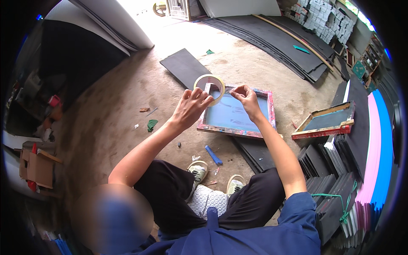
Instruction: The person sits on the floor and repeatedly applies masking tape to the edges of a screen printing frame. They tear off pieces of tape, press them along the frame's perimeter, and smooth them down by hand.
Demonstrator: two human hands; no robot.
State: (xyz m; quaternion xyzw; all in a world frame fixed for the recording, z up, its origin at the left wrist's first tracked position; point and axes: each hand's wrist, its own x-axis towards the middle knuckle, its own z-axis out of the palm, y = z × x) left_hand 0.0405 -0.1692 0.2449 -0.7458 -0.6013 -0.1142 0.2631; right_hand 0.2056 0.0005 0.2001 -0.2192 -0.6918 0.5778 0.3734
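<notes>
Head view, and straight to the hands: the left hand [190, 106] has its fingers curled round the lower edge of a pale yellow, ring-shaped roll of tape [220, 83], gripping it up above a square frame. Over to the right hand [247, 100], thumb and fingertips drawn together in a pinch beside the roll; whether something thin sits between them, I can't tell.

Below both, that red-stained square frame with a blue-grey panel [240, 121] lies just past the person's shoes, a flat dark grey sheet [182, 68] at its far left corner. Brown, dusty floor [102, 110] all around, with a blue narrow plastic piece [213, 155] near the shoes and a crumpled green scrap [152, 125] to the left.

Wider now! Right side: a second, smaller red-edged frame [327, 121] tilted on stacked dark sheets [314, 159], tall pink sheets [372, 127] and bright blue sheets [385, 140] beyond. Far left, an open brown cardboard box [40, 168]; far right, a long wooden pole [293, 41] across broad black sheets [272, 42].
</notes>
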